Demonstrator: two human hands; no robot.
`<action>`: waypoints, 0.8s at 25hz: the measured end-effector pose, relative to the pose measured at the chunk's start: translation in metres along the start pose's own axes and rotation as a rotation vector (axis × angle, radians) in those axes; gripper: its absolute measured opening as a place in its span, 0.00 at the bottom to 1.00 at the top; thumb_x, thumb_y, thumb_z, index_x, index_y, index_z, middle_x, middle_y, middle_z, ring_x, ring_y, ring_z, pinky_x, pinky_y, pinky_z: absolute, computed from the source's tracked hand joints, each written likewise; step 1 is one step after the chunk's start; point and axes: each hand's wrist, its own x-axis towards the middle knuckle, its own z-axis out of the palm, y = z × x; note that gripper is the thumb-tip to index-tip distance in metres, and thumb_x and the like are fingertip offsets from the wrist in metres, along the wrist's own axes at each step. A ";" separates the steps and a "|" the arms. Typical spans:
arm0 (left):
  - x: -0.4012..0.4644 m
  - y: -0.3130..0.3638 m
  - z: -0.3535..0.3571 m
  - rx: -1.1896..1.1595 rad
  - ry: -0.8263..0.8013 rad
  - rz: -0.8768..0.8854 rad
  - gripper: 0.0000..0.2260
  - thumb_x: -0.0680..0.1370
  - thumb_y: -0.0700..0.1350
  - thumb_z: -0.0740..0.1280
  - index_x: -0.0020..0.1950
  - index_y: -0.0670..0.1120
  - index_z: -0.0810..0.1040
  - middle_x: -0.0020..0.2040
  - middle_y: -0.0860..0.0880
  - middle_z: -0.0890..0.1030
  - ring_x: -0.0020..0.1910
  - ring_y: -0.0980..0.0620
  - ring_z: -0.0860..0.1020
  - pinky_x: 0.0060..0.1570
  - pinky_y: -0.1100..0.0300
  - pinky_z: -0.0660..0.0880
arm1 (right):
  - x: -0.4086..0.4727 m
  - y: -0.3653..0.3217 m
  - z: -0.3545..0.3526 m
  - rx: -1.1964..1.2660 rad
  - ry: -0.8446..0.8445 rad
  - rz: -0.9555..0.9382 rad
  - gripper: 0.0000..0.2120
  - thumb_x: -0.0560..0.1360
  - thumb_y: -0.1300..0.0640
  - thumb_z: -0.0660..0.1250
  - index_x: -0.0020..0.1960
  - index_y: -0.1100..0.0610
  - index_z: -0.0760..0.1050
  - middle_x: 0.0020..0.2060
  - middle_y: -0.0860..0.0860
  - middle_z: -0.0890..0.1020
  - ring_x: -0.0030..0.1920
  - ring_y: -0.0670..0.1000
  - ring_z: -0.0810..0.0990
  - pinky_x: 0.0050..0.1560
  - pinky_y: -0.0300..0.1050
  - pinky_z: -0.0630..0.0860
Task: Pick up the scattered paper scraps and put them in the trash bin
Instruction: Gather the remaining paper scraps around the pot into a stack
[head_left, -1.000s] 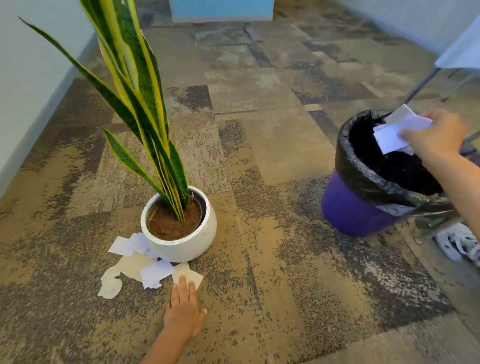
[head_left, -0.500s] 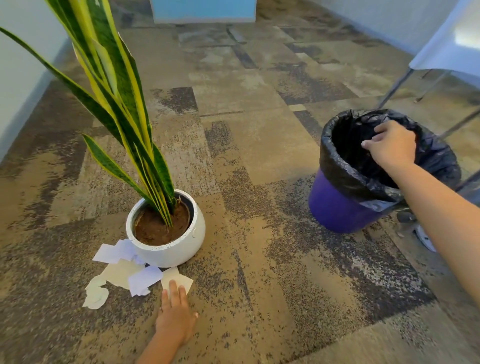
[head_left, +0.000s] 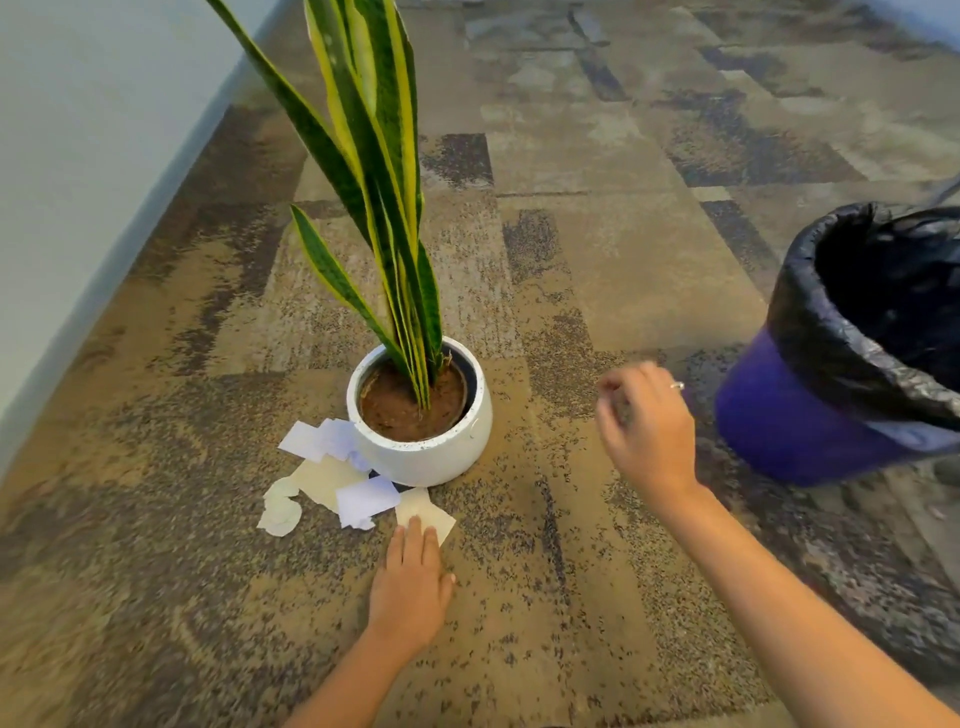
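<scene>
Head view. The left hand (head_left: 413, 592) lies palm down on the carpeted floor (head_left: 597, 597), its fingers (head_left: 415, 538) pressed together and flat, their tips resting on the near edge of a cream paper scrap (head_left: 422, 512). Just beyond and left of those fingertips lie the remaining paper scraps (head_left: 332, 475), white and cream pieces overlapping one another and touching the near-left base of a white plant pot (head_left: 431, 447); some are partly tucked under its curve. The pot holds brown soil and a snake plant (head_left: 379, 171) with tall yellow-edged leaves. The right hand (head_left: 647, 426) hovers above the floor, blurred, its fingers (head_left: 610, 400) loosely curled and slightly apart with nothing seen between them; a ring shows on one finger. Right of that hand, near but apart, stands the purple trash bin (head_left: 779, 431), lined with a black bag (head_left: 810, 332) folded over its rim; its interior is too dark to tell its contents.
</scene>
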 end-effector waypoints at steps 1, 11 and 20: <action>-0.001 -0.003 0.000 -0.015 0.033 -0.005 0.28 0.81 0.56 0.52 0.77 0.45 0.51 0.79 0.43 0.48 0.77 0.42 0.49 0.72 0.49 0.63 | -0.018 -0.004 0.016 0.014 -0.125 -0.013 0.03 0.72 0.66 0.68 0.46 0.61 0.78 0.41 0.54 0.81 0.42 0.53 0.78 0.42 0.37 0.73; 0.024 -0.015 -0.018 -0.344 0.210 -0.209 0.08 0.80 0.45 0.61 0.57 0.44 0.71 0.64 0.45 0.65 0.62 0.44 0.67 0.55 0.54 0.75 | -0.122 0.001 0.095 -0.188 -1.211 0.161 0.39 0.73 0.43 0.67 0.76 0.44 0.48 0.77 0.50 0.49 0.77 0.61 0.45 0.71 0.68 0.58; 0.031 -0.014 -0.028 -0.585 0.137 -0.386 0.24 0.75 0.41 0.68 0.66 0.43 0.58 0.59 0.40 0.75 0.55 0.39 0.77 0.49 0.48 0.76 | -0.129 0.003 0.101 -0.176 -1.173 0.258 0.40 0.72 0.45 0.70 0.76 0.48 0.51 0.77 0.50 0.51 0.77 0.59 0.45 0.72 0.66 0.56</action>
